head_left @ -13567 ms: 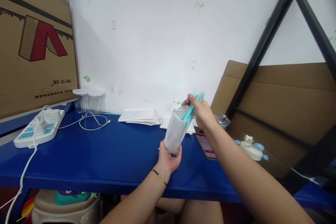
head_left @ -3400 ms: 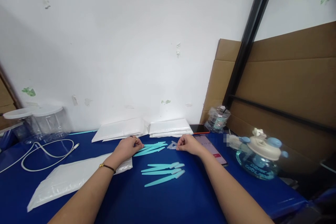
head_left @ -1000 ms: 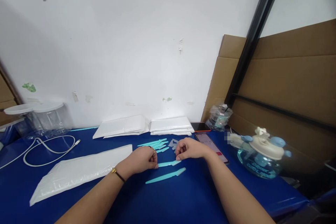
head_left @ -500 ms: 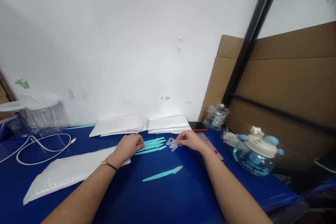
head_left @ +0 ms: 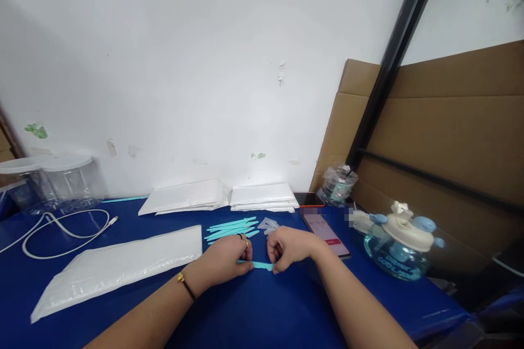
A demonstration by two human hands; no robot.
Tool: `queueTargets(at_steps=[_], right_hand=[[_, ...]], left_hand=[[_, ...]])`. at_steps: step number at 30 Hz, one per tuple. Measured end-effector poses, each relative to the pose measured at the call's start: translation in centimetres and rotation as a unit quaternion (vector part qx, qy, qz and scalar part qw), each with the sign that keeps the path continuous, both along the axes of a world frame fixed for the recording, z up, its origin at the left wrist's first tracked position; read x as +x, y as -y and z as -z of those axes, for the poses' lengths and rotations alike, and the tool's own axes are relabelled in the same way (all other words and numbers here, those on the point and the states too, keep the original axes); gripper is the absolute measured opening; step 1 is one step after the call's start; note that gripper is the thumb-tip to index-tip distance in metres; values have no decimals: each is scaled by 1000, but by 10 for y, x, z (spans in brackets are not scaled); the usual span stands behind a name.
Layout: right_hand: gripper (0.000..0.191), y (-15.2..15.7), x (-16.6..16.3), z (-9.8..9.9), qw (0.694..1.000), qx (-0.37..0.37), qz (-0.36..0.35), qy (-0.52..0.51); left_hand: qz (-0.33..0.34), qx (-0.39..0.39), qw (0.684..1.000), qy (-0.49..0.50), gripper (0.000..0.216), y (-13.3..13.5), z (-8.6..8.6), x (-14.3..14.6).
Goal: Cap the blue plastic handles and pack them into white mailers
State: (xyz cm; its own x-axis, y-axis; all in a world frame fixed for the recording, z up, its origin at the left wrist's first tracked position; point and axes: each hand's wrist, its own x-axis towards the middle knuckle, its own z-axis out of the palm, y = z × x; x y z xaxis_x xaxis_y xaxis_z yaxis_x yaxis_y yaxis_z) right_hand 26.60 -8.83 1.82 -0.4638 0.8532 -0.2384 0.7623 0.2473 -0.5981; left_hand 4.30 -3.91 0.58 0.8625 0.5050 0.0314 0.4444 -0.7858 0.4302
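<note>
Both hands are closed on one teal eyebrow razor (head_left: 262, 266) low over the blue table. My left hand (head_left: 229, 256) pinches its handle between thumb and fingers, with most of the handle hidden. At the blade end, my right hand (head_left: 289, 248) is pinched shut; whether a clear cap is in those fingers I cannot make out. Just behind my left hand, several more teal eyebrow razors (head_left: 231, 226) lie in a loose pile. A small heap of clear plastic caps (head_left: 268, 224) lies beyond my right hand.
A white padded envelope (head_left: 126, 262) lies at left, near a white cable (head_left: 69, 251) and clear tubs (head_left: 69, 185). White packets (head_left: 262, 196) line the wall. Right are a phone (head_left: 325, 234), a dark phone (head_left: 309, 199), a wrapped cup (head_left: 338, 185) and a blue bottle (head_left: 397, 245).
My left hand has come from the razor pile and my right from the clear caps, both nearer to me. They have taken hold of the single razor that lay in front.
</note>
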Motion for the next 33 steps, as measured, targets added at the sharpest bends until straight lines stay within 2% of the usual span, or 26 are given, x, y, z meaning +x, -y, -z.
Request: queueTargets(at_steps=[5,8,11,17,20,22,25,27,30,33], right_hand=[[14,-5,-5,9,993,45,76,-81],[21,-9,-5,11,979,42,126,-156],[28,-11,-3,10,963,37,166,-207],[34,-7,2,-1,935,30,173,-308],[31,-5,9,-5,937,38,171,-302],[30,-5,18,-6,933,62,197,-295],[31,-5,32,-7,892,116,265,-346],[33,-4,36,-8,868,112,291,-386],[37,-3,32,-8,871,76,285,-393],[37,-4,23,-7,882,77,257,-388]], left_hand=[[-42,15,999,21,13,-14,2,-4],[-63,-14,997,33,14,-21,1,-6],[-55,-41,996,59,14,-23,0,-7],[-39,-83,990,106,18,-15,-6,-6],[-38,-106,987,118,22,-18,-7,-10],[-46,-117,984,128,24,-25,-7,-14],[-72,-144,974,160,27,-38,-4,-21],[-85,-165,966,181,29,-45,-1,-24],[-79,-182,960,196,30,-49,2,-24],[-75,-172,961,203,33,-48,2,-23]])
